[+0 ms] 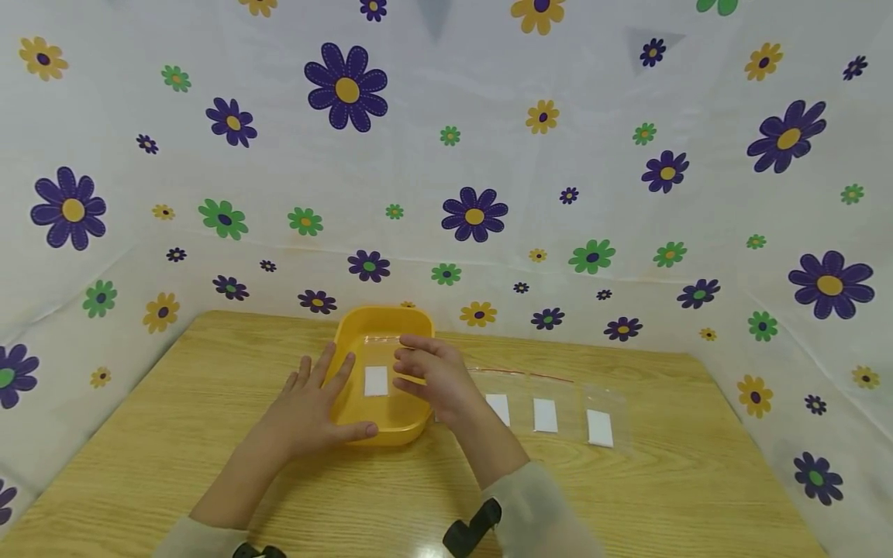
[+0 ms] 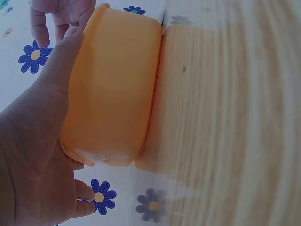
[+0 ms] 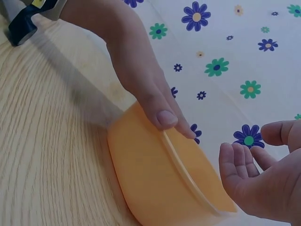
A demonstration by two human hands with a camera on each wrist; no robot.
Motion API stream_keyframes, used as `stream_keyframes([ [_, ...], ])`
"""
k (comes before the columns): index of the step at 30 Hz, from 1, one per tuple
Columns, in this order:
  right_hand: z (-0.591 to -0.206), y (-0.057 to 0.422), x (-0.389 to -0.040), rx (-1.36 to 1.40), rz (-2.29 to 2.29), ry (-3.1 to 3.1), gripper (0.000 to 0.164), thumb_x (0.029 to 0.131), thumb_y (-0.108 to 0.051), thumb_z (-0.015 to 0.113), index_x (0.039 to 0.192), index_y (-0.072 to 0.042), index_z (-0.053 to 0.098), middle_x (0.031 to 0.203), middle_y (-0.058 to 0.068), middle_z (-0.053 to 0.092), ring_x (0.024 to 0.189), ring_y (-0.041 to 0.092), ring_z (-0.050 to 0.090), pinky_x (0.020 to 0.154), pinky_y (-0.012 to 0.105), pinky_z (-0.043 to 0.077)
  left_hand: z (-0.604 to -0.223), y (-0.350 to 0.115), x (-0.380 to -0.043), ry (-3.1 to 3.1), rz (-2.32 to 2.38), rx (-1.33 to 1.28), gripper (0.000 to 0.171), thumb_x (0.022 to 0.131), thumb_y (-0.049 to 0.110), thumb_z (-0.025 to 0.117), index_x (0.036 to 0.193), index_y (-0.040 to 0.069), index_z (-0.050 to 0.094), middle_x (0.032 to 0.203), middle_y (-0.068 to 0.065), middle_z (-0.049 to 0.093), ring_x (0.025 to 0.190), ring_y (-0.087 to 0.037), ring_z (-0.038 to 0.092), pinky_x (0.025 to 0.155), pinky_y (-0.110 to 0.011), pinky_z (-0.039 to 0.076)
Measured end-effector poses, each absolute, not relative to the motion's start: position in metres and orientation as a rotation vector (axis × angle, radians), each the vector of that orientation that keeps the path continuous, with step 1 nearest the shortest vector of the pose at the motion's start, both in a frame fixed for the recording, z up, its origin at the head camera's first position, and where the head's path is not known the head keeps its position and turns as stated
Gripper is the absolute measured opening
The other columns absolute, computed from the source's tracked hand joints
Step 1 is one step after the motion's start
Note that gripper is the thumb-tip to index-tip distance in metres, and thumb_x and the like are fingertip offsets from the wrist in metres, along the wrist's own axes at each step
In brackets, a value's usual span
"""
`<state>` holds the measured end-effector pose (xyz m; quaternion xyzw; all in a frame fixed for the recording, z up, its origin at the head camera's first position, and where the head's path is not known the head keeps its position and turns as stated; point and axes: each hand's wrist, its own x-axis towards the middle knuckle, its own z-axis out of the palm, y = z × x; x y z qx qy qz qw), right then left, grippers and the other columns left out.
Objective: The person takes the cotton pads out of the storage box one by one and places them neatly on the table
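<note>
A yellow plastic basin (image 1: 385,440) sits on the table. In it lies a clear bag with a white rectangular piece (image 1: 376,381). My left hand (image 1: 307,411) spreads over the basin's left rim, its thumb along the front edge. From the left wrist view, the left hand (image 2: 51,108) rests against the basin's rim (image 2: 96,28). My right hand (image 1: 443,380) hovers at the right rim with loosely bent fingers and nothing visible in them. The right wrist view has the right hand (image 3: 263,183) beside the basin (image 3: 155,174), apart from the left hand (image 3: 146,89).
To the right of the basin, clear zip bags lie in a row, with white rectangular pieces (image 1: 545,415) inside. The rightmost piece (image 1: 599,428) is nearest the table's right side. A flower-patterned sheet (image 1: 418,163) hangs behind the wooden table (image 1: 698,465).
</note>
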<state>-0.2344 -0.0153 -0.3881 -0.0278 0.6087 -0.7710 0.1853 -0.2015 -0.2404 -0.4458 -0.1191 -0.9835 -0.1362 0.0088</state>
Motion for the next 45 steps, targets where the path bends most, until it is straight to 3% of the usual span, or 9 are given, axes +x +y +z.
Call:
stream_keyframes([
  [12,-0.395,-0.045,-0.237,0.032,-2.191,1.595,0.027,0.098,-0.013,0.061,0.125,-0.007,0.064,0.111,0.009,0.065,0.096,0.02,0.065,0.091,0.034,0.058,-0.445,-0.241,-0.199,-3.057,-0.412,-0.378,0.12,0.073,0.092,0.047,0.16,0.012,0.022,0.166,-0.024,0.005,0.142,-0.063,0.013,0.113,-0.071,0.02],
  [20,-0.405,-0.058,-0.245,0.054,-2.153,1.67,0.03,0.098,-0.011,0.062,0.127,-0.006,0.063,0.125,0.014,0.061,0.105,0.024,0.061,0.101,0.041,0.052,-0.445,-0.24,-0.197,-3.054,-0.422,-0.374,0.118,0.074,0.089,0.05,0.16,0.012,0.023,0.166,-0.024,0.005,0.142,-0.063,0.014,0.112,-0.072,0.02],
  [23,-0.408,-0.06,-0.248,0.082,-2.14,1.706,0.031,0.097,-0.01,0.062,0.128,-0.006,0.063,0.124,0.01,0.061,0.116,0.03,0.057,0.106,0.045,0.047,-0.446,-0.24,-0.198,-3.056,-0.424,-0.372,0.117,0.075,0.089,0.051,0.16,0.013,0.022,0.166,-0.024,0.004,0.142,-0.063,0.013,0.113,-0.072,0.02],
  [28,-0.411,-0.062,-0.251,0.11,-2.144,1.739,0.041,0.096,-0.01,0.061,0.137,-0.003,0.057,0.137,0.015,0.056,0.131,0.036,0.049,0.111,0.047,0.042,-0.448,-0.24,-0.198,-3.053,-0.418,-0.375,0.118,0.074,0.09,0.049,0.16,0.013,0.022,0.166,-0.023,0.004,0.142,-0.063,0.013,0.113,-0.071,0.02],
  [35,-0.417,-0.064,-0.255,0.159,-2.135,1.86,0.055,0.094,-0.012,0.059,0.147,-0.001,0.046,0.156,0.017,0.039,0.147,0.039,0.028,0.12,0.059,0.019,-0.446,-0.239,-0.198,-3.056,-0.429,-0.374,0.117,0.075,0.089,0.05,0.16,0.013,0.022,0.166,-0.023,0.004,0.143,-0.062,0.013,0.113,-0.072,0.02],
  [45,-0.424,-0.069,-0.257,0.234,-2.112,2.018,0.062,0.09,-0.012,0.059,0.149,-0.002,0.042,0.156,0.019,0.037,0.144,0.041,0.032,0.118,0.059,0.025,-0.444,-0.24,-0.198,-3.059,-0.424,-0.368,0.117,0.075,0.089,0.05,0.16,0.014,0.022,0.166,-0.022,0.003,0.143,-0.061,0.012,0.114,-0.071,0.018],
])
